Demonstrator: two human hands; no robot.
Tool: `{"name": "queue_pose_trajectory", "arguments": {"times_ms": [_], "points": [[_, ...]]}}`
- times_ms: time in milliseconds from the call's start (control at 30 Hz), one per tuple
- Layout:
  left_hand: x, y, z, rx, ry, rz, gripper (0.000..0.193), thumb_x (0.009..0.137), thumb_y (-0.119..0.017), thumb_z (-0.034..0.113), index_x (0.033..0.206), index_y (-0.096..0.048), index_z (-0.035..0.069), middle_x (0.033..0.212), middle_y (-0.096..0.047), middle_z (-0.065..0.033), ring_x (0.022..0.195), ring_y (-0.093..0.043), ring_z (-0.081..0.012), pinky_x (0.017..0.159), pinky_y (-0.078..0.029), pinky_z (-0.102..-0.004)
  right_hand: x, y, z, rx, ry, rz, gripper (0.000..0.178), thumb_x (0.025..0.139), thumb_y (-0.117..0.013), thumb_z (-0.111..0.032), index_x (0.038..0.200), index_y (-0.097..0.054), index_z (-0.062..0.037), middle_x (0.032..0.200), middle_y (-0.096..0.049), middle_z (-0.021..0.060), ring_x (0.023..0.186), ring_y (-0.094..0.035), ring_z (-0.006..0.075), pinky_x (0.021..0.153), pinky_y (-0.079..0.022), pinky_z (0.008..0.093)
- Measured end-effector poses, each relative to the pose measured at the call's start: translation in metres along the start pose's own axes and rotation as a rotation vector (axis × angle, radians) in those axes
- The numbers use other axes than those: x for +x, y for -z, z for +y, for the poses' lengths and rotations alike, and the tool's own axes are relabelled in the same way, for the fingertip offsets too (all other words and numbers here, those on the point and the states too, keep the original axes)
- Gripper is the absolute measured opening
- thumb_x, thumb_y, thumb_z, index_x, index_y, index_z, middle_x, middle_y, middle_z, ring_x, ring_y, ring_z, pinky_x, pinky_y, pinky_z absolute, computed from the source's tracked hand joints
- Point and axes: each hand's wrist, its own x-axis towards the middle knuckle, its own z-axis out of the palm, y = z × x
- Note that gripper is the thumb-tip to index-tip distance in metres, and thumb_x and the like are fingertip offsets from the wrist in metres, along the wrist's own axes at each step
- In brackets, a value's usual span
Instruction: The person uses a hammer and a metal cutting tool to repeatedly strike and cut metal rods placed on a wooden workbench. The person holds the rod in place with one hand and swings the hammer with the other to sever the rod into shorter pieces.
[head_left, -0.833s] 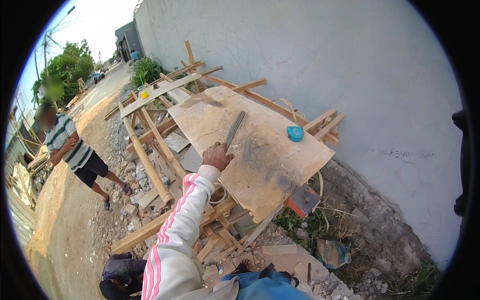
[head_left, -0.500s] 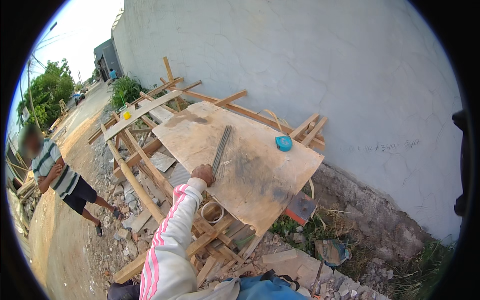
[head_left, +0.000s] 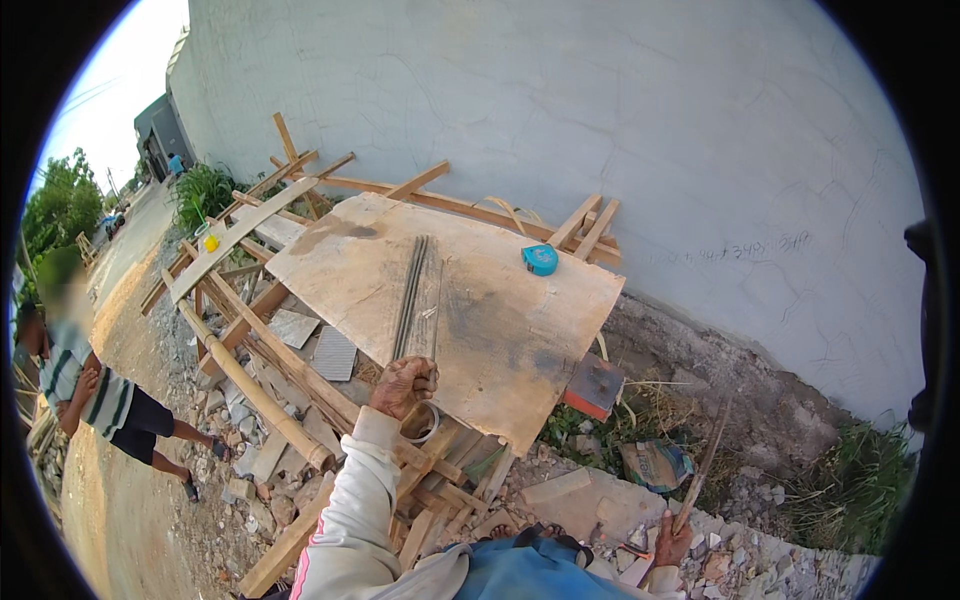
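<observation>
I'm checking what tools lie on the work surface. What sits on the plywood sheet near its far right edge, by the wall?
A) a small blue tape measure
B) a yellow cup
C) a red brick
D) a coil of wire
A: a small blue tape measure lies on the plywood sheet near its far right edge, apart from the thin metal rods that the left hand grips at their near end.

A blue tape measure [head_left: 540, 259] sits on a stained tan plywood sheet [head_left: 500, 310] — grey steel rods [head_left: 412, 295] across it. The sleeve [head_left: 350, 510] is pale with pink stripes — a bystander's shirt [head_left: 85, 385] green-and-white striped; the wall [head_left: 600, 110] whitish-grey.
</observation>
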Motion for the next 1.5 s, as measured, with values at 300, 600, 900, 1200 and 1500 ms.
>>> {"name": "queue_pose_trajectory", "arguments": {"times_ms": [300,600,900,1200,1500], "points": [[-0.100,-0.126,-0.120,-0.191,0.125,-0.351,0.012,0.093,-0.067,0.018,0.094,-0.064,0.006,0.082,-0.067,-0.0052,0.063,-0.063,-0.0118,0.060,-0.052,-0.0262,-0.034,-0.093,-0.168,0.144,0.144,-0.498,0.030,0.097,-0.070,-0.031,0.086,-0.063,-0.0037,0.066,-0.055,-0.0028,0.053,-0.048,0.0061,0.049,-0.038,0.0250],[-0.126,-0.192,-0.134,0.225,0.059,-0.812,0.020,0.091,-0.068,0.019,0.083,-0.057,0.004,0.074,-0.058,-0.0007,0.070,-0.056,-0.0085,0.063,-0.046,-0.0297,-0.046,-0.126,-0.228,0.175,0.288,-0.690,0.033,0.099,-0.067,-0.029,0.112,-0.070,0.0014,0.080,-0.068,0.0041,0.069,-0.060,0.0079,0.059,-0.047,0.0241],[-0.088,-0.214,-0.138,0.580,-0.307,-0.625,0.025,0.094,-0.070,0.026,0.091,-0.065,0.001,0.073,-0.061,-0.0036,0.071,-0.058,-0.0121,0.066,-0.048,-0.0327,0.019,-0.084,-0.207,0.134,0.114,-0.674,0.030,0.097,-0.072,-0.028,0.108,-0.071,-0.0007,0.067,-0.058,-0.0021,0.059,-0.053,0.0077,0.054,-0.043,0.0262],[0.010,-0.167,-0.088,0.815,-0.493,0.172,0.025,0.094,-0.069,0.026,0.097,-0.070,0.002,0.085,-0.066,-0.0083,0.081,-0.061,-0.0156,0.075,-0.049,-0.0312,0.085,-0.042,-0.185,-0.324,0.234,-0.705,0.029,0.094,-0.073,-0.033,0.099,-0.071,-0.0042,0.063,-0.057,-0.0015,0.057,-0.051,0.0081,0.054,-0.042,0.0304],[0.038,-0.168,-0.120,0.807,-0.554,0.307,0.029,0.092,-0.068,0.031,0.100,-0.072,0.004,0.089,-0.067,-0.0161,0.081,-0.066,-0.0288,0.074,-0.051,-0.0381,0.142,-0.034,-0.192,-0.317,0.178,-0.883,0.029,0.094,-0.073,-0.030,0.098,-0.070,-0.0013,0.066,-0.057,-0.0020,0.059,-0.051,0.0076,0.055,-0.042,0.0293]]}}
